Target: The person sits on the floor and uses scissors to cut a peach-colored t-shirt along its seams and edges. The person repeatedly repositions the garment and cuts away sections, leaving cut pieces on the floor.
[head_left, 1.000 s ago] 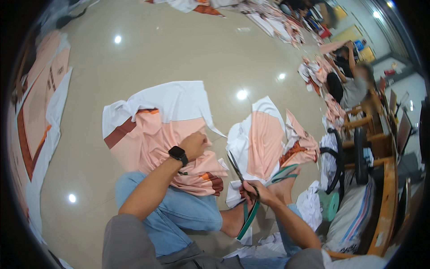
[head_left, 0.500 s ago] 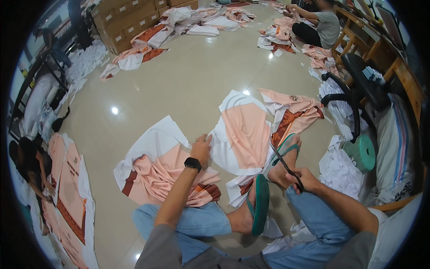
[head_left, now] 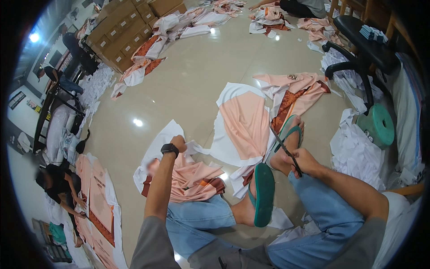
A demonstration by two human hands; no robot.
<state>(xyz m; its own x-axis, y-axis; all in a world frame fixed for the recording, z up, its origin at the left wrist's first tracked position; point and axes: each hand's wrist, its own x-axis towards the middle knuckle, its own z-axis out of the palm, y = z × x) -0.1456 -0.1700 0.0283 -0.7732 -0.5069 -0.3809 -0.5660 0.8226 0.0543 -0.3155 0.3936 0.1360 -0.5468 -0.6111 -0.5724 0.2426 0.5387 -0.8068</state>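
Note:
My right hand (head_left: pixel 306 162) is closed round the handles of dark scissors (head_left: pixel 283 145), whose blades point up and away beside my sandalled foot. My left hand (head_left: pixel 179 142), below a black watch (head_left: pixel 169 149), is closed on the white edge of a fabric piece; its fingertips are partly hidden. Under that arm lies a crumpled peach and white fabric piece (head_left: pixel 195 179) with dark red parts. Between my hands and farther off, a peach panel with white margins (head_left: pixel 244 121) lies flat. Beyond my right foot rests another peach fabric piece (head_left: pixel 298 92) with a rust-red patterned band.
White scraps (head_left: pixel 356 148) and a green roll (head_left: pixel 378 125) lie at the right, near a black chair base (head_left: pixel 354 67). At the left a person in black (head_left: pixel 62 184) works over long peach panels (head_left: pixel 96 201). Cardboard boxes (head_left: pixel 121 36) and fabric heaps stand far back.
My left hand has moved left, away from the flat peach panel, and its fingers have closed. The view has shifted; the right hand still holds the scissors.

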